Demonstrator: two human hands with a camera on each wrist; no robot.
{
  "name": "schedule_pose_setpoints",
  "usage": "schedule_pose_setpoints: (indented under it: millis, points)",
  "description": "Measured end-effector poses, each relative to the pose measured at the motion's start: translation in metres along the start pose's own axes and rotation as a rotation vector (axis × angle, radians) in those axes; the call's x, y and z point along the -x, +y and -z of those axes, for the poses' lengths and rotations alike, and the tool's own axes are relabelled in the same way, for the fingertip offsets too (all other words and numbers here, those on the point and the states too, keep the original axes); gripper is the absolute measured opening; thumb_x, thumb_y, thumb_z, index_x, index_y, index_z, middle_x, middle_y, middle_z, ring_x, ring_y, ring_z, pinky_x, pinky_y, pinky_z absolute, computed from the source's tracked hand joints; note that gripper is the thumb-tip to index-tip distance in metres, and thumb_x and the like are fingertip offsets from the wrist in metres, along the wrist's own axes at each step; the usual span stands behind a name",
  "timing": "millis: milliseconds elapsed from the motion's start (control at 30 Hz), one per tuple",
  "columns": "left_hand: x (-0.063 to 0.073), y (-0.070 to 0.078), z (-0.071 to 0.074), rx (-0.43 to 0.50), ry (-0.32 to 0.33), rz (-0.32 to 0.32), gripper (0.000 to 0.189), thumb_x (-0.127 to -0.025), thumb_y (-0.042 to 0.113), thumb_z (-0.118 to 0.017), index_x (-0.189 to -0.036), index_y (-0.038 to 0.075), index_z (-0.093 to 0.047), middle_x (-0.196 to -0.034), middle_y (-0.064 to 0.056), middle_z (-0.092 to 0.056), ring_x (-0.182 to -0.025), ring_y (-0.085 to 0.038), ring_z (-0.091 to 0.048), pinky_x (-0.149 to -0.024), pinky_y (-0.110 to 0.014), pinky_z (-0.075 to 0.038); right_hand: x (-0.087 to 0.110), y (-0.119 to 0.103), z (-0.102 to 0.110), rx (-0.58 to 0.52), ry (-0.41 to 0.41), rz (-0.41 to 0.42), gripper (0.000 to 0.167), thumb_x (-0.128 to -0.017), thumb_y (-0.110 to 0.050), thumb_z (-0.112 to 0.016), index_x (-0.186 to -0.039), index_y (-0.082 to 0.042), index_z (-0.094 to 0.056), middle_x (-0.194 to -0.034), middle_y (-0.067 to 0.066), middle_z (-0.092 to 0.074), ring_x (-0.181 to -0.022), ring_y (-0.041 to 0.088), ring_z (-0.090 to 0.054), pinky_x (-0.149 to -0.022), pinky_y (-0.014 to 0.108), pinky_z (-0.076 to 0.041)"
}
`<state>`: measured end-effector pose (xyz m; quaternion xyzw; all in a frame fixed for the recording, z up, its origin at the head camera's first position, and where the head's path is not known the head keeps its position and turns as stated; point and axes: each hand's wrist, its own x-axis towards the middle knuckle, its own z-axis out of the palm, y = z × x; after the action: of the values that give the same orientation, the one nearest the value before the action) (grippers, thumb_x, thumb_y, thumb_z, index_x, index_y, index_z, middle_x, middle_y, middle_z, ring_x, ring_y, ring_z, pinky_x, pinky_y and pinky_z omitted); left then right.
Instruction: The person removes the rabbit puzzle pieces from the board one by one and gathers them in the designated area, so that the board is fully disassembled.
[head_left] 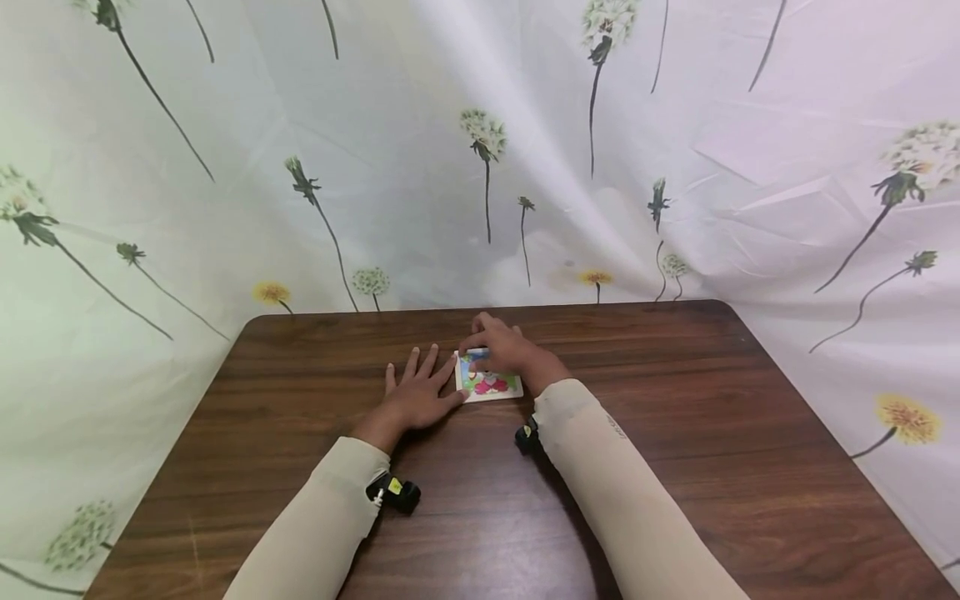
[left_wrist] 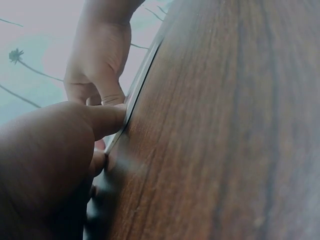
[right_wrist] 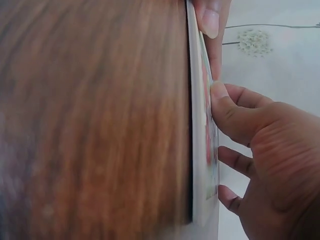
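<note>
A small flat board (head_left: 491,385) with a white border and a colourful picture lies on the wooden table. My left hand (head_left: 418,398) is spread palm down to its left, with the thumb on the board's near left corner and the index finger by its left edge. Over the board's upper part is my right hand (head_left: 501,346), its thumb and fingers touching the picture and hiding some of it. The right wrist view shows the board (right_wrist: 202,125) edge-on, with the right hand's thumb and fingertips (right_wrist: 218,91) against its face. No separate piece can be made out between them.
The brown wooden table (head_left: 660,433) has rounded far corners. Behind it hangs a pale cloth (head_left: 420,208) printed with dandelions, reaching down to the table's far edge. A small black camera (head_left: 403,496) is strapped at the left wrist, another camera (head_left: 527,436) at the right.
</note>
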<state>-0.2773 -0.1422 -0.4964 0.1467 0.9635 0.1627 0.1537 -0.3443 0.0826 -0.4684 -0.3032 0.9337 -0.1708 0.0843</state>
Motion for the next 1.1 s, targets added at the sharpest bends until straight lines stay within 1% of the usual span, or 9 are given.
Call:
schedule_pose_setpoints:
  millis: [100, 267, 367, 533, 667, 833, 967, 1100]
  points:
    - [0.0012, 0.0013, 0.0008, 0.006, 0.001, -0.003, 0.083, -0.109, 0.073, -0.039, -0.177, 0.034, -0.012, -0.186, -0.005, 0.010, -0.171, -0.040, 0.018, -0.128, -0.079, 0.015, -0.0005, -0.0008, 0.0005, -0.012, -0.022, -0.014, 0.028, -0.108, -0.030, -0.072, -0.135, -0.030, -0.074, -0.149, 0.009, -0.046, -0.135, 0.031, -0.044, -0.110, 0.061, -0.035]
    - [0.0018, 0.0015, 0.0002, 0.009, 0.002, -0.007, 0.082, -0.110, 0.071, -0.039, -0.177, 0.033, -0.012, -0.186, -0.006, 0.010, -0.171, -0.040, 0.018, -0.127, -0.079, 0.015, -0.0012, -0.0017, 0.0006, -0.033, -0.061, -0.041, 0.025, -0.109, -0.030, -0.069, -0.135, -0.030, -0.069, -0.159, 0.009, -0.041, -0.148, 0.035, -0.039, -0.121, 0.068, -0.030]
    - [0.0019, 0.0019, 0.0006, 0.005, 0.006, -0.006, 0.082, -0.110, 0.073, -0.039, -0.177, 0.034, -0.012, -0.186, -0.005, 0.010, -0.171, -0.040, 0.018, -0.128, -0.079, 0.014, -0.0008, -0.0019, 0.0010, -0.046, -0.066, -0.046, 0.021, -0.110, -0.031, -0.068, -0.131, -0.029, -0.068, -0.161, 0.010, -0.039, -0.151, 0.035, -0.037, -0.123, 0.069, -0.028]
    - [0.0022, 0.0015, 0.0006, 0.007, 0.004, -0.007, 0.082, -0.110, 0.073, -0.039, -0.177, 0.033, -0.013, -0.186, -0.005, 0.009, -0.172, -0.040, 0.018, -0.128, -0.079, 0.014, 0.0013, -0.0017, 0.0011, -0.082, -0.065, -0.038, 0.012, -0.110, -0.030, -0.068, -0.122, -0.027, -0.068, -0.160, 0.010, -0.040, -0.150, 0.036, -0.036, -0.123, 0.071, -0.026]
    - [0.0021, 0.0000, -0.0007, 0.003, 0.002, -0.011, 0.082, -0.110, 0.072, -0.039, -0.177, 0.033, -0.012, -0.186, -0.005, 0.010, -0.172, -0.040, 0.018, -0.128, -0.079, 0.014, 0.0026, 0.0009, -0.0008, -0.107, -0.043, -0.016, 0.018, -0.109, -0.028, -0.069, -0.127, -0.027, -0.071, -0.158, 0.010, -0.041, -0.148, 0.035, -0.037, -0.123, 0.071, -0.026]
    - [0.0021, -0.0003, -0.0005, 0.002, 0.003, -0.014, 0.083, -0.110, 0.074, -0.038, -0.177, 0.033, -0.011, -0.186, -0.005, 0.009, -0.172, -0.039, 0.017, -0.128, -0.079, 0.013, 0.0020, 0.0046, -0.0031, -0.097, 0.008, 0.018, 0.023, -0.107, -0.026, -0.074, -0.130, -0.026, -0.076, -0.150, 0.008, -0.045, -0.141, 0.032, -0.043, -0.118, 0.066, -0.031]
    - [0.0013, -0.0007, -0.0006, 0.002, 0.003, -0.013, 0.083, -0.110, 0.074, -0.038, -0.177, 0.033, -0.012, -0.186, -0.005, 0.009, -0.172, -0.040, 0.017, -0.128, -0.079, 0.013, 0.0019, 0.0047, -0.0015, -0.106, 0.024, 0.044, 0.025, -0.105, -0.026, -0.076, -0.130, -0.022, -0.079, -0.153, 0.009, -0.044, -0.146, 0.032, -0.044, -0.121, 0.069, -0.031]
    - [0.0007, -0.0006, -0.0008, 0.005, 0.003, -0.010, 0.083, -0.110, 0.074, -0.038, -0.177, 0.033, -0.012, -0.186, -0.004, 0.010, -0.172, -0.039, 0.018, -0.128, -0.079, 0.013, 0.0008, 0.0061, -0.0007, -0.105, 0.031, 0.068, 0.026, -0.104, -0.026, -0.078, -0.129, -0.021, -0.080, -0.156, 0.011, -0.043, -0.149, 0.033, -0.044, -0.121, 0.069, -0.032]
